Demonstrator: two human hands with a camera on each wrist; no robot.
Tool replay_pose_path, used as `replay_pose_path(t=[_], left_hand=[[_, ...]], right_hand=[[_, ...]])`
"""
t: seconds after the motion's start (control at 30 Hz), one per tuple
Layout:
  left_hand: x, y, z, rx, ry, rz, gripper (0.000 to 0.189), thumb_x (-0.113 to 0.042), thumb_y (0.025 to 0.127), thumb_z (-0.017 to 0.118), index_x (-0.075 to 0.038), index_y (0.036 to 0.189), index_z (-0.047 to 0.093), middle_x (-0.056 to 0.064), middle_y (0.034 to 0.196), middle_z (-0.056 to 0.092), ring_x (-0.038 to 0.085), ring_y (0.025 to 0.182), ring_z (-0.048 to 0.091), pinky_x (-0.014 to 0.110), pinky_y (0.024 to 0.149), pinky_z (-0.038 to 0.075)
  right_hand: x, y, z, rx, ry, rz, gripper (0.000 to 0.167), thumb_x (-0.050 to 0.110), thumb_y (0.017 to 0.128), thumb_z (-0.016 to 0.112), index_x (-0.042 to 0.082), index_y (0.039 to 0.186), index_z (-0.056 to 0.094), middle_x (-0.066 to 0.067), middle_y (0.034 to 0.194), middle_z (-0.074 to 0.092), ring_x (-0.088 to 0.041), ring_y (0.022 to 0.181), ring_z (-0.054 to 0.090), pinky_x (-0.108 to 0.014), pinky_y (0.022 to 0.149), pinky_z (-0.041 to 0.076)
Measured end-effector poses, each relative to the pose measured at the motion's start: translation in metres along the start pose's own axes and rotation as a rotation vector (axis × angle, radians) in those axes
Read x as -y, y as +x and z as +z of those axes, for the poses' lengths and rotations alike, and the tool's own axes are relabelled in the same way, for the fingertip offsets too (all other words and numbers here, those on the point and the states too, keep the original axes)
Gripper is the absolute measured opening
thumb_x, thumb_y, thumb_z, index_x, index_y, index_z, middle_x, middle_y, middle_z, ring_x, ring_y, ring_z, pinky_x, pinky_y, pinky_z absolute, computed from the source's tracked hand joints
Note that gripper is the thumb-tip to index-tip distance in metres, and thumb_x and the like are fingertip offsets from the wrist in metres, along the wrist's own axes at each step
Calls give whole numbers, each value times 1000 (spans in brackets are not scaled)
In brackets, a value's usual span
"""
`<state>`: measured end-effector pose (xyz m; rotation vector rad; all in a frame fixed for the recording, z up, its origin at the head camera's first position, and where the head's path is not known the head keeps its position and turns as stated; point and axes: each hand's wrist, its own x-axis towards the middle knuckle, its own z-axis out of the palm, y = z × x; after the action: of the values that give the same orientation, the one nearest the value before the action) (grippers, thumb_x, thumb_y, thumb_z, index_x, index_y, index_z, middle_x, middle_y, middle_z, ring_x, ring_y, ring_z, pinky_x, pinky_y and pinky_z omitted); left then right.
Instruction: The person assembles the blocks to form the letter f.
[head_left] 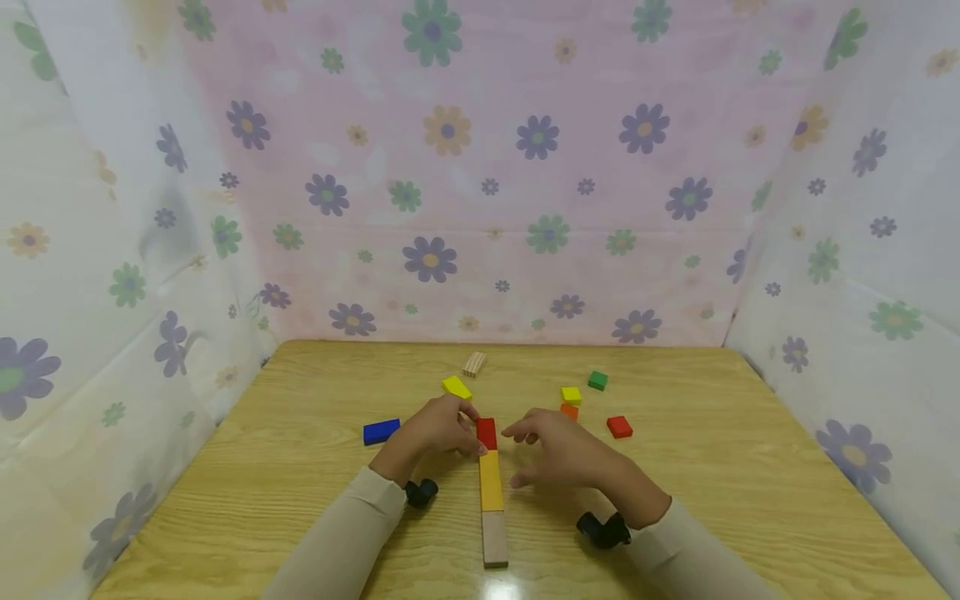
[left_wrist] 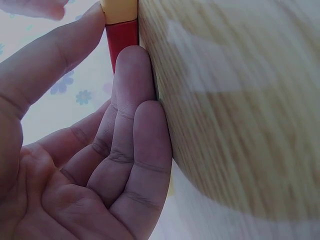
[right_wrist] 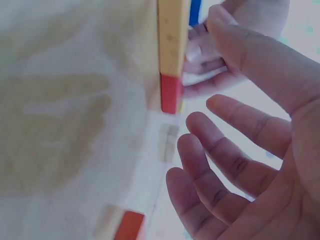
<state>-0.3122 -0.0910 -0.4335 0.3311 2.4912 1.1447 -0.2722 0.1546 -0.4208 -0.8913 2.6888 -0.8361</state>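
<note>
Three blocks lie end to end in a straight line on the table: a red block [head_left: 487, 432] at the far end, a yellow-orange block [head_left: 491, 483] in the middle and a plain wooden block [head_left: 495, 537] nearest me. My left hand [head_left: 441, 427] is along the left side of the row. In the left wrist view its fingers lie beside the red block [left_wrist: 122, 37], and the thumb tip touches the yellow-orange block [left_wrist: 120, 11]. To the right of the row, my right hand [head_left: 562, 450] hovers with spread fingers, apart from the blocks and holding nothing.
Left of the row lies a blue block [head_left: 382, 432]. Beyond the left hand are a yellow block [head_left: 457, 387] and a striped wooden block [head_left: 475, 364]. Behind the right hand lie small yellow [head_left: 572, 395], orange [head_left: 569, 411], green [head_left: 597, 380] and red [head_left: 619, 427] blocks. Flowered cloth surrounds the table.
</note>
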Motion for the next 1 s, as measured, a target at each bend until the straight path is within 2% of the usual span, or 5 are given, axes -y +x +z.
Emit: replay_pose_path(t=[0.27,0.4,0.6,0.83,1.0], left_hand=[[0,-1,5,2,7,-20,55,-21,77,93,-5,123,67,2,86,74,21,76,68,34,72,57],[-1,0,5,2,11,-15,55,-22,77,93,-5,123,67,2,86,74,21,76,68,34,71,57],[-2,-1,4,1,11,-11,55,-21,77,93,-5,123,66,3,87,73,21,76,66,33,71,56],[-1,-2,3,-1,16,-13,55,-22,77,93,-6,123,67,3,86,73,22,75,65,32,69,55],[-1,-1,1,0,13,-8,55,-21,77,92,-5,123,66,3,86,73,21,75,66,32,69,55]], right_hand=[[-11,-4,-25,-28,35,-36,48,7,88,78,12,135,68,-6,129,67,-30,117,63,-49,91,58],[-27,-6,-36,-63,25,-49,47,5,90,75,15,135,68,-2,132,66,-29,121,61,-48,93,57],[-47,-10,-47,-88,85,-33,46,5,91,73,22,134,69,-3,139,64,-35,131,55,-60,103,50],[-71,-10,-50,-120,104,6,53,-6,86,60,17,133,70,0,138,65,-33,126,55,-59,99,50],[-83,-9,-50,-151,78,22,50,-10,91,54,14,132,71,-2,137,65,-36,124,57,-56,97,52]])
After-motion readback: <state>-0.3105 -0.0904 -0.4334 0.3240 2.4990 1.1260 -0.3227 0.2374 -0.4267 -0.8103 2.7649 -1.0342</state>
